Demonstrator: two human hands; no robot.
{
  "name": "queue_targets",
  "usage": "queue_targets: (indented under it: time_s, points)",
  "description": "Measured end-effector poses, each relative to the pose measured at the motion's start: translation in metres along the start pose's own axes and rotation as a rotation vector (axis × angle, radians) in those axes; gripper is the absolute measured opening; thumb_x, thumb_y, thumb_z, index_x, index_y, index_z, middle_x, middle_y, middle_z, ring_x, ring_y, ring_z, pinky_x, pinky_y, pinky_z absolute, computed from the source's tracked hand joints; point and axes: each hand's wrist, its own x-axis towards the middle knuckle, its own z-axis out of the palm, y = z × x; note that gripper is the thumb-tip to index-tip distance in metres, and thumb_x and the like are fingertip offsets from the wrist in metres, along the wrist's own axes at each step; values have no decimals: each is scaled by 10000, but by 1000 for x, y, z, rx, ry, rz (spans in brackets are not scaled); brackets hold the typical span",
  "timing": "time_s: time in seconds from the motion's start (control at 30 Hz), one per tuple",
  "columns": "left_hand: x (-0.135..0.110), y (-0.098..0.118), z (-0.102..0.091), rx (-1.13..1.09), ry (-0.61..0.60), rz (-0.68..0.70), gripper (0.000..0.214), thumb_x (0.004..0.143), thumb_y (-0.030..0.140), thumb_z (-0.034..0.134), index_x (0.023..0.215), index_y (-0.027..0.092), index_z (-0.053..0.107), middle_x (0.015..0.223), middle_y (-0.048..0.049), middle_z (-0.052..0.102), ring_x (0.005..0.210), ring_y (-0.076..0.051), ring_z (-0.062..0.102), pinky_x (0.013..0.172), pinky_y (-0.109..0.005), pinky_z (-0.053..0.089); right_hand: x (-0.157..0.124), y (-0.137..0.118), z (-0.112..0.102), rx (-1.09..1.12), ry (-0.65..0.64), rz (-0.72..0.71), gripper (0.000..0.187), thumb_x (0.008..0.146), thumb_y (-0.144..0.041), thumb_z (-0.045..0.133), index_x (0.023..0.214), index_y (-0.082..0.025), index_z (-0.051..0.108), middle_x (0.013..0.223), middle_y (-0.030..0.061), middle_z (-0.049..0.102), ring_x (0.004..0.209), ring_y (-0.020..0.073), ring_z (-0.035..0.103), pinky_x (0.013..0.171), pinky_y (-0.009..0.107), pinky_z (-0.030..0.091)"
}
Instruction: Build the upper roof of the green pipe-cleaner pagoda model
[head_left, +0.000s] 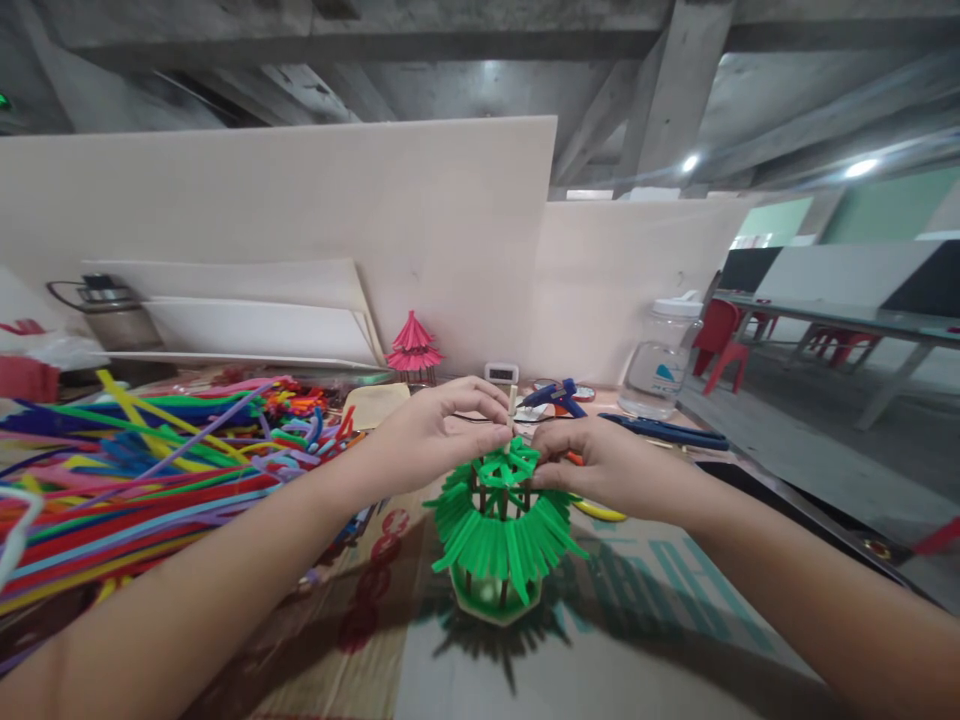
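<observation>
A small green tiered pavilion model (517,540) stands upright in front of me, with fringed roofs of green strips, thin brown posts and a pale many-sided base. My left hand (442,425) is closed at its peak, thumb and fingers pinching a thin pale wooden stick (512,400) that rises from the top. On the other side, my right hand (592,460) has its fingers curled against the upper green roof (508,462). What lies between those right fingertips is hidden. The model casts a shadow on the cardboard (480,680) under it.
Many coloured pipe cleaners (165,470) pile up at left. Behind stand a pink model roof (414,345), a small digital timer (501,373) and a blue glue gun (555,395). A clear water bottle (660,355) and dark blue-handled pliers (667,430) are at right. White panels (300,220) wall the back.
</observation>
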Motion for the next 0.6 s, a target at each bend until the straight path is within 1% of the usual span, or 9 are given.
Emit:
queue_targets:
  time_s: [0.23, 0.37, 0.47, 0.53, 0.6]
  points:
    - [0, -3, -2, 43, -32, 38, 162, 923, 300, 655, 824, 179, 698, 1024, -56, 685, 960, -177, 653, 846, -310, 541, 1, -1, 0, 10, -1, 17, 139, 885, -265, 650, 833, -190, 754, 772, 6, 691, 731, 149, 606, 648, 262, 446]
    - [0, -4, -1, 67, -22, 31, 150, 916, 294, 661, 831, 177, 699, 1000, -48, 702, 940, -171, 664, 846, -300, 539, 2, 2, 0, 14, -5, 45, 142, 868, -288, 663, 816, -190, 752, 755, 3, 675, 723, 146, 596, 647, 259, 429]
    - [-1, -4, -2, 63, -20, 17, 159, 909, 315, 667, 840, 178, 710, 1008, -50, 716, 955, -184, 675, 863, -315, 539, 2, 4, 1, 8, 6, 41, 140, 872, -292, 658, 819, -198, 748, 754, -1, 663, 727, 146, 589, 658, 261, 426]
    - [-1, -4, -5, 65, -21, -10, 187, 913, 356, 661, 914, 183, 732, 1054, -60, 729, 1008, -208, 678, 894, -336, 537, 1, 3, 2, -6, 20, 40, 138, 878, -289, 655, 814, -199, 738, 754, -3, 652, 738, 148, 587, 672, 264, 429]
    - [-2, -4, -8, 77, -17, -59, 276, 933, 417, 631, 1043, 187, 737, 1121, -75, 735, 1072, -233, 673, 921, -356, 536, 1, 2, 3, -37, 35, 34, 149, 887, -279, 646, 791, -194, 720, 743, -3, 638, 745, 150, 583, 679, 267, 429]
